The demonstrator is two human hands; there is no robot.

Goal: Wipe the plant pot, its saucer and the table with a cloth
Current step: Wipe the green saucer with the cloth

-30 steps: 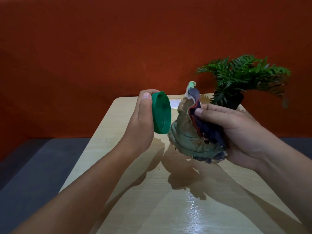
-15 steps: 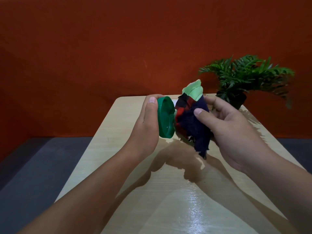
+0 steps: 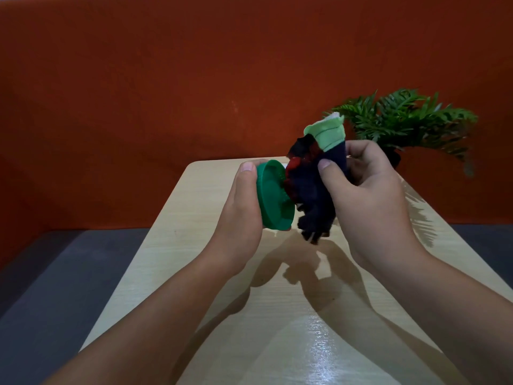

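Two hands raised: left hand point(image 3: 241, 207) grips round green saucer point(image 3: 273, 200), tilted; right hand point(image 3: 369, 195) pinches bunched dark cloth point(image 3: 313, 184) against it.

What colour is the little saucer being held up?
Green; the head view shows the saucer plainly, gripped in the left hand.

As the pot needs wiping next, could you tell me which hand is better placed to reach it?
Probably the right hand: it holds the cloth and is nearest the pot; the left hand holds the saucer.
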